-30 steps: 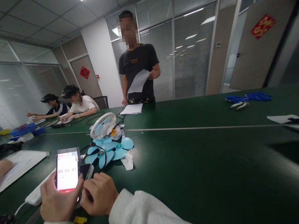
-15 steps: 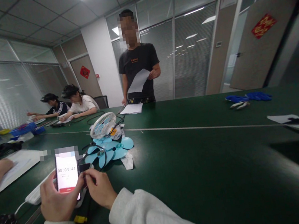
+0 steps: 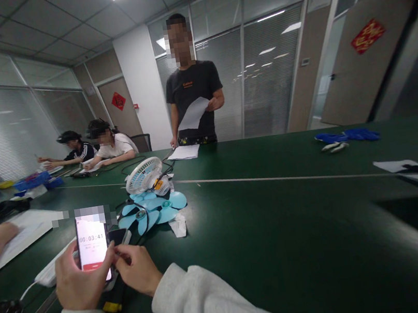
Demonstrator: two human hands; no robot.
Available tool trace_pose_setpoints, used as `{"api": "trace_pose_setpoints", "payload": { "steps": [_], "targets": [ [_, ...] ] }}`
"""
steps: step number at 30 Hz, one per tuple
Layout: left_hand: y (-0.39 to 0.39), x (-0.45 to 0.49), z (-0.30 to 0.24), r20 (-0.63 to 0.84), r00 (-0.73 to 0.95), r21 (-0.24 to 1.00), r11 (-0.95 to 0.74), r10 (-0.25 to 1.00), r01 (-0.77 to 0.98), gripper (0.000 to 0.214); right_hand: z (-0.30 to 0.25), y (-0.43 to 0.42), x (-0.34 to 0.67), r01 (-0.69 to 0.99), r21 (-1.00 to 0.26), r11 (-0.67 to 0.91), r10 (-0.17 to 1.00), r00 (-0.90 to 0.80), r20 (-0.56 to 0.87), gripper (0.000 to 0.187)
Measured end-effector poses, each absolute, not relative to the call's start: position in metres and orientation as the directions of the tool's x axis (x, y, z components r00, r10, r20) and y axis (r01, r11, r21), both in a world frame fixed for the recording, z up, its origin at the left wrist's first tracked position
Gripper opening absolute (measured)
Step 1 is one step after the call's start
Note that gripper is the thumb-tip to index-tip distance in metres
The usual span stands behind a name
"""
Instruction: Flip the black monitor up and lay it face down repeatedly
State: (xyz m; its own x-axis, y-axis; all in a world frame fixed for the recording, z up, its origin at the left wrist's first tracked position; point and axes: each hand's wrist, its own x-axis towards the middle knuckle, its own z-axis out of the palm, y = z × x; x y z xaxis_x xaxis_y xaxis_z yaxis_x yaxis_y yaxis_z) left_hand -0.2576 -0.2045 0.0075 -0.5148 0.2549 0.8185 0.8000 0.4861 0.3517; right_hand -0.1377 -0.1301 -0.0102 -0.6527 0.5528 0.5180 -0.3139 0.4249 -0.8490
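My left hand (image 3: 76,281) is wrapped round a smartphone (image 3: 92,242), held upright over the table's near left side. Its bright screen reads 00:03:41, with a red bar below the digits. At the phone's right edge my right hand (image 3: 139,269) is closed, its thumb and fingertips pinched together close to my left thumb. Whatever lies between those fingertips is hidden. A dark flat object (image 3: 119,236) with a pale edge shows just behind the right fingers. A yellow tag (image 3: 112,307) appears below the phone, between my wrists.
Light-blue fan blades (image 3: 154,211) and a white caged fan (image 3: 143,175) lie beyond my hands on the green table (image 3: 283,229). A white power strip (image 3: 49,269) is left. A person (image 3: 194,96) stands opposite holding paper; others sit left. Blue gloves (image 3: 358,134) lie far right.
My right hand has shifted slightly left, and the phone has moved a little left in my left hand. More of the dark object behind it shows.
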Motion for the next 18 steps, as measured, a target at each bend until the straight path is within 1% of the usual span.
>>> {"api": "trace_pose_setpoints", "payload": {
  "steps": [6, 11, 14, 18],
  "targets": [
    [-0.2071, -0.2685, 0.005, 0.786, -0.53, 0.329, 0.51, 0.318, 0.794, 0.095, -0.0113, -0.1296, -0.1371, -0.294, -0.854, 0.43, 0.555, -0.66, 0.506, 0.027],
    [-0.2065, -0.2639, 0.0056, 0.804, -0.512, 0.32, 0.507, 0.302, 0.8, 0.092, -0.0136, -0.1287, -0.1385, -0.272, -0.854, 0.443, 0.552, -0.668, 0.499, 0.027],
    [-0.2059, -0.2614, 0.0064, 0.812, -0.511, 0.329, 0.503, 0.281, 0.799, 0.087, -0.0148, -0.1291, -0.1392, -0.262, -0.855, 0.447, 0.555, -0.669, 0.495, 0.027],
    [-0.2069, -0.2625, 0.0079, 0.797, -0.522, 0.334, 0.497, 0.305, 0.801, 0.089, -0.0139, -0.1295, -0.1387, -0.26, -0.852, 0.454, 0.556, -0.666, 0.498, 0.027]
  ]
}}
